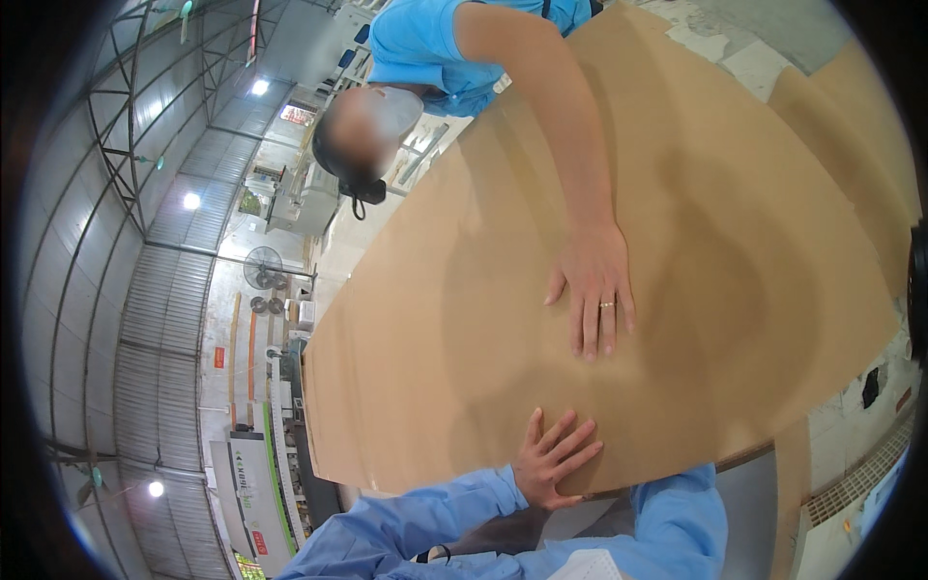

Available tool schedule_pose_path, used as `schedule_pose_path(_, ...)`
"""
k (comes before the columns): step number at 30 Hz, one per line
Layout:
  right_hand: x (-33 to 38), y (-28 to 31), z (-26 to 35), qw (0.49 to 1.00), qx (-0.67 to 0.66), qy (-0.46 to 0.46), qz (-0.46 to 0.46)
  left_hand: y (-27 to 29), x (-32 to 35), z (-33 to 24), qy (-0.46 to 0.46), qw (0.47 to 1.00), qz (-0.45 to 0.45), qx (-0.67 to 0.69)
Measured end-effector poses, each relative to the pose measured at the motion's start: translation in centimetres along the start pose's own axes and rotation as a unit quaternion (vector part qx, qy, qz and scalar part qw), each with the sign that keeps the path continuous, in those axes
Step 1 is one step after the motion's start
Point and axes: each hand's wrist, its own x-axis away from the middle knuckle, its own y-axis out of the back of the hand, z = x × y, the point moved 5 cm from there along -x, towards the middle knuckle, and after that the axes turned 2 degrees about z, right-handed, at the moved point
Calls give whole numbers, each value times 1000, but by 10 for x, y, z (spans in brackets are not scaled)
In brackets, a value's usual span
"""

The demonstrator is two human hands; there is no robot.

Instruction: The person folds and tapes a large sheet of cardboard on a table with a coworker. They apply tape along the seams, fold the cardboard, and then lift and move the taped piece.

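Note:
A large flat brown sheet, like fibreboard or cardboard, spreads across most of the view. My left hand lies on its near edge with the fingers spread, and the thumb sits by the rim. Holding nothing, that hand is open. The blue sleeve of my right arm reaches up to the same edge farther right and passes out of sight there, so my right hand is hidden. From the far side, a co-worker's bare arm reaches over, and that person's hand, with a ring, rests flat on the sheet.
The co-worker in a blue shirt leans over the far edge. Another brown sheet lies at the far right. Leftward stand a fan and a grey-and-white machine with a green stripe. A grating is at lower right.

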Motion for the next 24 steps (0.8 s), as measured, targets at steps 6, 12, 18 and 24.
schedule_pose_path(6, -4, -4, -3, 1000, -1, 2, 3, 3, 0, -4, 3, 1000, -12, 20)
schedule_pose_path(12, 2, -4, -4, 1000, -6, 3, 5, 10, -2, -10, 2, 1000, -8, 6)
schedule_pose_path(18, 9, 0, -2, 1000, -1, 7, 6, 10, -3, -11, 15, 999, -18, 21)
schedule_pose_path(24, 28, 3, 5, 1000, 4, 15, 11, 7, 2, -4, 11, 1000, 9, 16)
